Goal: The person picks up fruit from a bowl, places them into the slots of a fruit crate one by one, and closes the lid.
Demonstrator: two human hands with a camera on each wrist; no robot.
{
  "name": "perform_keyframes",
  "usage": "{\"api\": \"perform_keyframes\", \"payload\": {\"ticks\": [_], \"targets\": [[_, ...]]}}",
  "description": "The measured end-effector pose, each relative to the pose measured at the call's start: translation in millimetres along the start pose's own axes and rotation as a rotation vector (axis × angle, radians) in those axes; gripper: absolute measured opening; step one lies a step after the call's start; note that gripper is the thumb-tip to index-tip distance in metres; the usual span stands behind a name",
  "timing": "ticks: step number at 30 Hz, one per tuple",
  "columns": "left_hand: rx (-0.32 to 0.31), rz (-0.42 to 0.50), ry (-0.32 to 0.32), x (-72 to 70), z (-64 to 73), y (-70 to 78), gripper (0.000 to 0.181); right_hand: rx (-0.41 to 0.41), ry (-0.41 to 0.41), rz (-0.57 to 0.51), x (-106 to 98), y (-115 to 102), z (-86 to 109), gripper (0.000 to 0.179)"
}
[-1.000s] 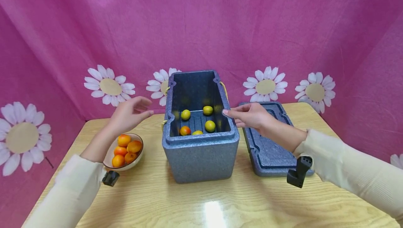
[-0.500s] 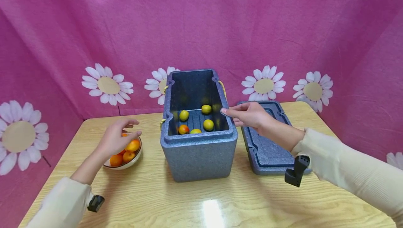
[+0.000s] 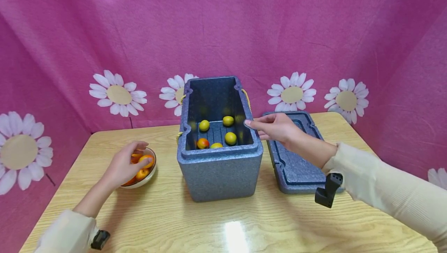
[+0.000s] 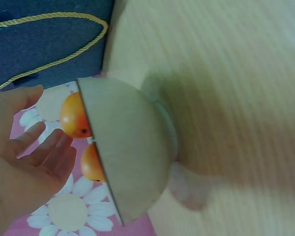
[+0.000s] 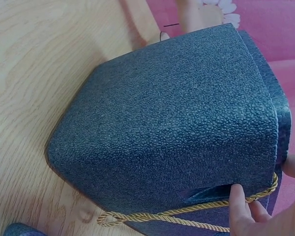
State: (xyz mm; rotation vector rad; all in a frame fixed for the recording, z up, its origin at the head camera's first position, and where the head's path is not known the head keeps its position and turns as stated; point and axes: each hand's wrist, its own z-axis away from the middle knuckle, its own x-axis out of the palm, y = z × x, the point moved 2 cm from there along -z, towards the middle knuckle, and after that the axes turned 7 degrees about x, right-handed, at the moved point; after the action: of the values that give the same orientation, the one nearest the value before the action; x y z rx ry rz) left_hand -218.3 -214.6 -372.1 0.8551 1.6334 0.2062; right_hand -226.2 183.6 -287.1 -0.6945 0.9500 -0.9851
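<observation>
My left hand (image 3: 122, 166) hovers over a small pale bowl (image 3: 153, 173) at the left, thumb and fingers spread apart. Several round orange fruits (image 3: 142, 174) lie in it, partly hidden by the hand. In the left wrist view, the fingertips come close to an orange fruit (image 4: 73, 116) at the rim, with nothing in the grasp. My right hand (image 3: 279, 129) grips the right rim of a grey foam box (image 3: 221, 179), thumb on top and fingers outside, near a yellow rope handle (image 5: 187, 209). Inside the box lie several yellow fruits (image 3: 230, 138) and one orange-red fruit (image 3: 203, 143).
Right of the box, its grey lid (image 3: 300, 167) lies on the wooden table (image 3: 174, 226), under my right forearm. A pink curtain (image 3: 223, 24) printed with daisies hangs behind the table and along both sides.
My left hand has moved left and down from beside the box to over the fruit bowl. The right hand keeps its hold on the box rim.
</observation>
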Motion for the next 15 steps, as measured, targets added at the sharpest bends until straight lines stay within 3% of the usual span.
{"api": "perform_keyframes", "payload": {"ticks": [7,10,15], "targets": [[0.000,-0.060,0.019,9.2,9.1,-8.0,0.050,0.001,0.011,-0.002,0,1,-0.4,0.065],[0.029,-0.103,0.054,12.0,10.6,-9.2,0.046,0.000,0.015,-0.006,1,2,-0.4,0.065],[0.059,-0.097,0.093,15.4,11.8,-10.3,0.042,0.001,0.019,-0.010,1,2,-0.8,0.064]]}}
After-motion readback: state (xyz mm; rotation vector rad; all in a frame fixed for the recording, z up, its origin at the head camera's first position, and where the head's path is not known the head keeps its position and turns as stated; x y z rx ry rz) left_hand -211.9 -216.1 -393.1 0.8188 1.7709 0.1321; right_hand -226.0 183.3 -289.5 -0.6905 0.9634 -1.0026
